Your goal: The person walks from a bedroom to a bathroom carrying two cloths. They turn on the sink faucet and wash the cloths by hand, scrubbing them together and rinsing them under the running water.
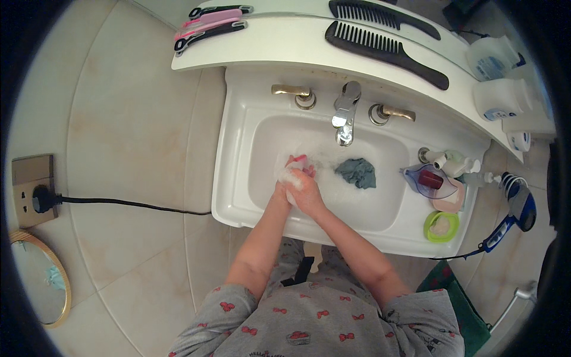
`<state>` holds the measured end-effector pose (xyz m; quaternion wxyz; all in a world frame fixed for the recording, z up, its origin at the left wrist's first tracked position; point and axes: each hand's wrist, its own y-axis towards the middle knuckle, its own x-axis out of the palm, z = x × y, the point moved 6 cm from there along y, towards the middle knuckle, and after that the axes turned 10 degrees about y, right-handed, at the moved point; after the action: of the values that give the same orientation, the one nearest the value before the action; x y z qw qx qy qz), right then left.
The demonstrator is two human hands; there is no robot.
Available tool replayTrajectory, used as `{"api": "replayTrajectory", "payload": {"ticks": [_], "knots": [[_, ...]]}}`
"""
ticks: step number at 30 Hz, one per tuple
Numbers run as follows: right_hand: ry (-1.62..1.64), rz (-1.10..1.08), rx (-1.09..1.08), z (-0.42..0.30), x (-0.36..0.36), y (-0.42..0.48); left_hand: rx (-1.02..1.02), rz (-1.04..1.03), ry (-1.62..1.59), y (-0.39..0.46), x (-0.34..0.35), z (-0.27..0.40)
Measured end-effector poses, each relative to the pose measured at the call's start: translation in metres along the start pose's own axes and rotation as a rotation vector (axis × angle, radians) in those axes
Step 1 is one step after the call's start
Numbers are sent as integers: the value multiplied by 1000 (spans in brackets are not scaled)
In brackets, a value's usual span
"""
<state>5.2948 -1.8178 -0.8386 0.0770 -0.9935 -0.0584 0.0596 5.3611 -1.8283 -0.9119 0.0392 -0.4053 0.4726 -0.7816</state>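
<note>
Both hands are pressed together over the left part of the white washbasin (383, 209). My right hand (307, 193) lies on top, its fingers curled over my left hand (283, 184), which is partly hidden beneath. White suds cover them. Between them shows a small pink and white soapy item (300, 160), mostly hidden; it looks like cloth. A wet grey-green cloth (357, 173) lies crumpled on the basin floor to the right of my hands, apart from them. Above it is the chrome faucet (346, 111), between the left tap handle (292, 91) and the right tap handle (397, 112).
A white shelf (276, 47) overhangs the back, with a black comb (383, 53), razors (214, 29) and a white jar (499, 99). Pump bottles (455, 164), a pink soap dish (450, 201) and a green soap dish (454, 228) crowd the right rim. A blue hairdryer (517, 207) hangs beyond.
</note>
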Motion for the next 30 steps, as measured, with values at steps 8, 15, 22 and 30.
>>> {"api": "replayTrajectory", "payload": {"ticks": [8,15,22,30], "knots": [[-505,86,-342,-4,-18,31,656,39,819,11,-16,6],[-802,9,99,73,-79,85,508,219,476,-17,5,55],[-809,169,-369,41,-55,16,447,342,384,5,-67,54],[29,-27,191,49,-24,-1,15,322,469,-4,-55,-1]]}}
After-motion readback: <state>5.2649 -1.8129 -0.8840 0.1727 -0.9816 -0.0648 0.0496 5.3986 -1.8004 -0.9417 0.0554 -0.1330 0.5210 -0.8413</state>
